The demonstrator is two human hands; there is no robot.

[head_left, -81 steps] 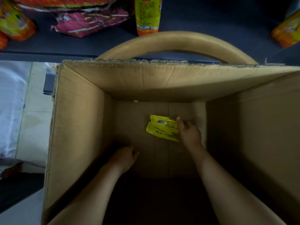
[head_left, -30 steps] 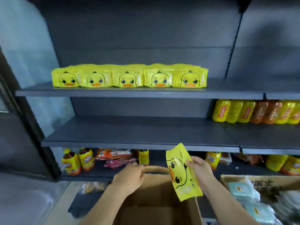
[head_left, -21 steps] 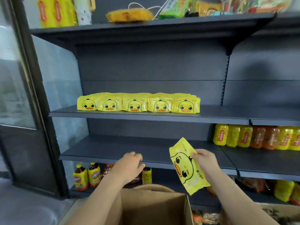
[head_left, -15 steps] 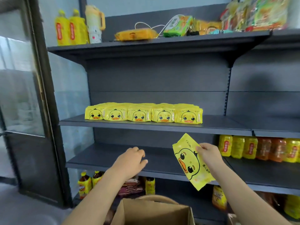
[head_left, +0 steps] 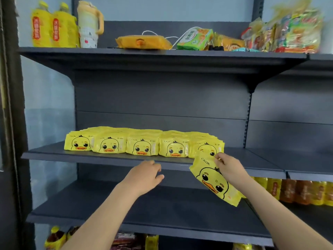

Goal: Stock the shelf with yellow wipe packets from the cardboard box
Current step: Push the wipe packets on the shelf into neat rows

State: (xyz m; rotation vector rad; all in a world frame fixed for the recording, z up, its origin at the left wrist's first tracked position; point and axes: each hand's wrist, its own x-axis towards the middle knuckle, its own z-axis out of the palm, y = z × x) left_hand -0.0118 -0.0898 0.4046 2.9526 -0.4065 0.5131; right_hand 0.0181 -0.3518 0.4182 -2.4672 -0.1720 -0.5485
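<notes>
My right hand (head_left: 229, 168) pinches the upper edge of a yellow wipe packet (head_left: 214, 181) with a duck face, which hangs tilted just below the right end of the stocked row. Several matching yellow packets (head_left: 142, 144) stand in a row on the dark middle shelf (head_left: 108, 158). My left hand (head_left: 146, 175) hovers in front of that shelf's front edge, fingers loosely curled, holding nothing. The cardboard box is out of view.
The shelf surface (head_left: 252, 157) to the right of the row is bare. The lower shelf (head_left: 162, 210) is bare too. Yellow bottles (head_left: 54, 29), a mug (head_left: 89, 24) and snack packs (head_left: 194, 39) sit on the top shelf. Bottled drinks (head_left: 297, 191) stand at lower right.
My right hand has lifted the packet out of the box and up to the middle shelf's right end. My left hand rose with it. The view tilted up and the box dropped out of sight.
</notes>
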